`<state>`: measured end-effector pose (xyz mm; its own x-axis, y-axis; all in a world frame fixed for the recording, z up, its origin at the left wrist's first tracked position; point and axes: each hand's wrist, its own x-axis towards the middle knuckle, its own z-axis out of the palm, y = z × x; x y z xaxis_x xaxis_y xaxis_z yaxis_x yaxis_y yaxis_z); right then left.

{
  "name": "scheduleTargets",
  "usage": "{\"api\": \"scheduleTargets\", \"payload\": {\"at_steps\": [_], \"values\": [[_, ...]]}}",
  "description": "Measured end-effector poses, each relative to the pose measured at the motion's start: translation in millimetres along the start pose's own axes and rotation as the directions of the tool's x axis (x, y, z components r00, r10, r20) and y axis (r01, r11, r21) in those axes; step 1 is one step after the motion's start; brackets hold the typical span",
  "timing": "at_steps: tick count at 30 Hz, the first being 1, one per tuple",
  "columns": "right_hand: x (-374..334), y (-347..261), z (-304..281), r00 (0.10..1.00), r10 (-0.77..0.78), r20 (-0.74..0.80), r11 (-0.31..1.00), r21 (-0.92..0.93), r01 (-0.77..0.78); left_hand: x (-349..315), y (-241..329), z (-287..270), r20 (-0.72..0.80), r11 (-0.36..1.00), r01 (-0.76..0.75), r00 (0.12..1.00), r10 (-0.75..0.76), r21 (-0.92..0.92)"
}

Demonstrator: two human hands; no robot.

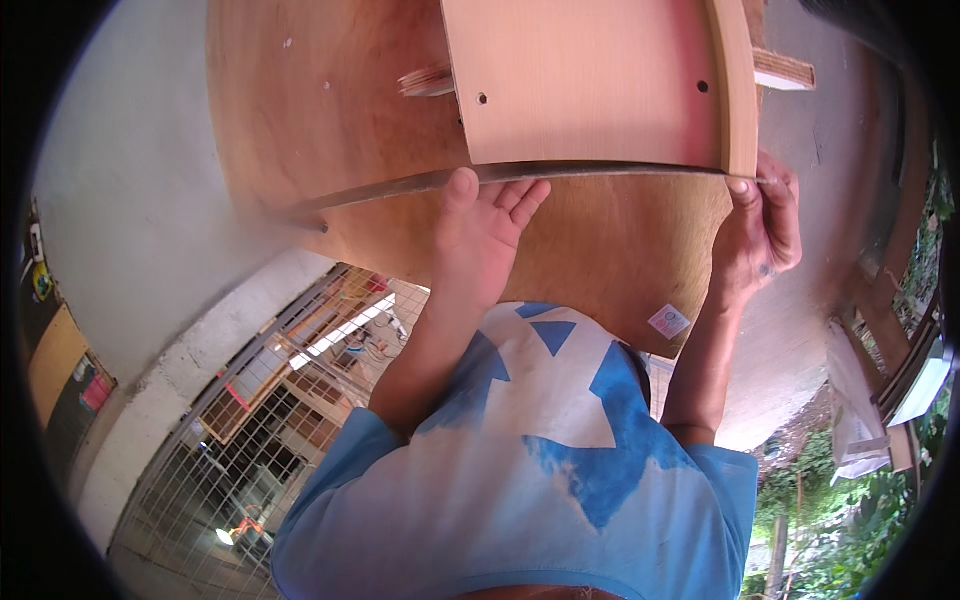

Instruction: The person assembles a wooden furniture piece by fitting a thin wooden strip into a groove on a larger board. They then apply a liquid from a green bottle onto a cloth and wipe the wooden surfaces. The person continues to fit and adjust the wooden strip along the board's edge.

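Observation:
A long, thin dark strip runs across the lower edge of a pale wooden panel; I cannot tell whether it is a blade or a straightedge. Fingers of my right hand pinch its right end, close under the light wooden edging. My left hand is turned palm up below the panel's left corner, its fingers stretched and thumb raised against the strip. Two small holes show in the panel. Behind and below spreads a larger brown plywood sheet.
A wood end juts out right of the edging, and splintered wood sticks out on the left. A small label is on the plywood. Wire mesh stands lower left beside a concrete ledge; plants grow lower right.

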<state>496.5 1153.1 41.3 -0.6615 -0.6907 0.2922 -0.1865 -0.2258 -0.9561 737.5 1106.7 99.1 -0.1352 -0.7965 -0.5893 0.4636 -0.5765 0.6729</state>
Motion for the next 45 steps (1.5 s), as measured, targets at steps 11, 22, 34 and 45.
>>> {"api": "scheduleTargets", "payload": {"at_steps": [11,22,34,45], "values": [[3.7,0.6,7.2,0.999,-0.035,-0.04,0.997,0.07,0.037,3.2,-0.8,-4.5,-0.006,0.999,-0.004,1.0,0.003,-0.047],[4.8,-1.5,4.6,0.998,-0.048,-0.034,0.999,-0.019,0.048,4.5,6.9,-2.3,0.004,1.0,0.012,1.0,-0.012,0.022],[4.7,5.2,14.2,0.975,-0.156,-0.157,0.987,-0.054,0.149,5.6,6.4,8.4,0.006,0.998,0.034,0.999,-0.034,0.057],[-5.8,-9.7,12.1,0.992,0.05,-0.114,0.997,-0.044,-0.055,4.0,7.4,7.1,0.098,0.995,0.003,0.995,-0.013,0.101]]}}
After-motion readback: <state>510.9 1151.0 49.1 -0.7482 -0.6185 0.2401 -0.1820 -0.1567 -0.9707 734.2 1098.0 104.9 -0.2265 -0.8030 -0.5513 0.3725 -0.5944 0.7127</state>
